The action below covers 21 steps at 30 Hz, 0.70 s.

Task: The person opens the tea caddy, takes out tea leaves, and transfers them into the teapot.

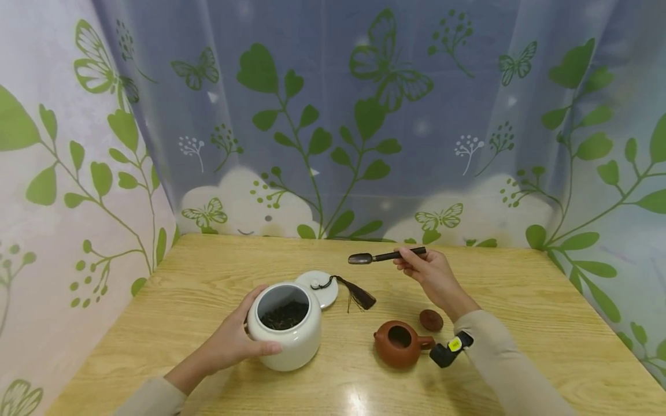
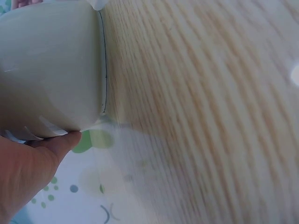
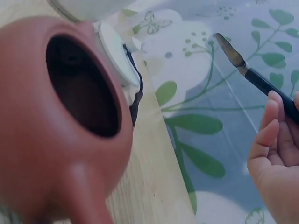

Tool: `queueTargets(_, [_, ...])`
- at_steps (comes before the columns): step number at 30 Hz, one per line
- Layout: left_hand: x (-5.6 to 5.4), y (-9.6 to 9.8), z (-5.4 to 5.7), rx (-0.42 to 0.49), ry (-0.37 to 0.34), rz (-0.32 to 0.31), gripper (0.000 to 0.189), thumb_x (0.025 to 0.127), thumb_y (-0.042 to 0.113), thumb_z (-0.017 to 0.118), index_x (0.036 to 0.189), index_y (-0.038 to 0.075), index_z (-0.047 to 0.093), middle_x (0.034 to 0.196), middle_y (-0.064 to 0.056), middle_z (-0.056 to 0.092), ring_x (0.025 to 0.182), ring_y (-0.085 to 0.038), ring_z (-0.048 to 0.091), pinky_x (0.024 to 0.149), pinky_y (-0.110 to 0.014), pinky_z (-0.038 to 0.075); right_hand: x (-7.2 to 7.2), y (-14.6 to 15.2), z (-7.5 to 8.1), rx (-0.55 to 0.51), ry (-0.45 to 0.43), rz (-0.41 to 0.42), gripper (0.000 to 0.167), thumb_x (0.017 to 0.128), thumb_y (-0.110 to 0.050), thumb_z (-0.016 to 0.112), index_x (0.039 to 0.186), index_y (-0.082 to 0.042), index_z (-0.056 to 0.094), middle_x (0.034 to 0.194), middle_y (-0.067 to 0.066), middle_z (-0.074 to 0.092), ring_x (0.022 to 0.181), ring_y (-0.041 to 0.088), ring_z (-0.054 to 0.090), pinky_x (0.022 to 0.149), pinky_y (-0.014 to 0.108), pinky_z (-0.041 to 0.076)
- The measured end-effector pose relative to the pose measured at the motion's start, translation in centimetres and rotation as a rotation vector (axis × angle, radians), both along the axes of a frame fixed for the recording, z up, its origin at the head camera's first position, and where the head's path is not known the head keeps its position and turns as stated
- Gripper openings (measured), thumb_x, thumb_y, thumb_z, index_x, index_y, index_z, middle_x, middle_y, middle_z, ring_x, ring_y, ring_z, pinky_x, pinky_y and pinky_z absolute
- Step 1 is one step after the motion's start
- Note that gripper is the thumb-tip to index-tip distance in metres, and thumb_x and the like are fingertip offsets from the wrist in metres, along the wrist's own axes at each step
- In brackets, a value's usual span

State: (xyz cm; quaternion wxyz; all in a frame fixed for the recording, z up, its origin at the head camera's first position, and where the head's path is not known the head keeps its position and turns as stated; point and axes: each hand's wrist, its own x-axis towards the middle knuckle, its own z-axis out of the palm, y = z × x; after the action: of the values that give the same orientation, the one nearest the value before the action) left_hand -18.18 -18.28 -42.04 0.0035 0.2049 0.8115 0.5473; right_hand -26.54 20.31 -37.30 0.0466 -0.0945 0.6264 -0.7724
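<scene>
My left hand (image 1: 229, 344) grips a white ceramic jar (image 1: 299, 349), thumb across the near side and fingers round the far side. Dark dried tea leaves (image 1: 285, 318) show through its wide mouth. In my right hand (image 1: 437, 282) a dark-handled tea scoop (image 1: 361, 259) is pinched by the handle, held up over the back of the table with its bowl pointing left. The right wrist view shows the same scoop (image 3: 231, 50) with no leaves visible in its bowl. Below that hand stands a reddish-brown clay teapot (image 1: 386, 351), uncovered, its handle to the right.
Behind the jar lies its white lid (image 1: 326, 296) with a dark tassel (image 1: 360, 294). The round teapot lid (image 1: 431, 320) rests beside the teapot on the wooden table (image 1: 208, 283). A patterned curtain (image 1: 322, 115) hangs along the table's back edge. A small black camera (image 1: 444, 353) sits on the right wrist.
</scene>
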Motion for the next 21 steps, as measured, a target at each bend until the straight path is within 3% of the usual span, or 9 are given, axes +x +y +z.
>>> queueTargets(5, [0.0, 0.0, 0.0, -0.009, 0.0, 0.006, 0.101, 0.061, 0.023, 0.087, 0.142, 0.02, 0.027, 0.132, -0.008, 0.045, 0.118, -0.029, 0.042, 0.094, -0.046, 0.032, 0.3, -1.4, 0.4, 0.039, 0.027, 0.037, 0.033, 0.089, -0.024, 0.062, 0.106, 0.004, 0.062, 0.085, 0.008, 0.066, 0.079, 0.016, 0.061, 0.075, 0.028, 0.049])
queueTargets(11, [0.0, -0.1, 0.0, 0.001, -0.005, -0.003, 0.101, 0.061, 0.022, 0.087, 0.142, 0.021, 0.027, 0.132, -0.008, 0.045, 0.119, -0.029, 0.041, 0.095, -0.05, 0.028, 0.9, -3.5, 1.1, 0.082, 0.045, 0.068, 0.034, 0.089, -0.022, 0.062, 0.106, 0.008, 0.06, 0.084, 0.008, 0.065, 0.081, 0.019, 0.061, 0.076, 0.03, 0.049])
queueTargets(21, [0.0, 0.0, 0.1, -0.003, -0.009, -0.003, 0.101, 0.061, 0.023, 0.087, 0.142, 0.023, 0.027, 0.132, -0.007, 0.045, 0.12, -0.027, 0.041, 0.097, -0.048, 0.028, 1.4, -6.8, 1.7, 0.109, 0.111, 0.13, 0.025, 0.09, -0.018, 0.062, 0.101, 0.005, 0.063, 0.079, 0.007, 0.066, 0.075, 0.017, 0.061, 0.072, 0.028, 0.049])
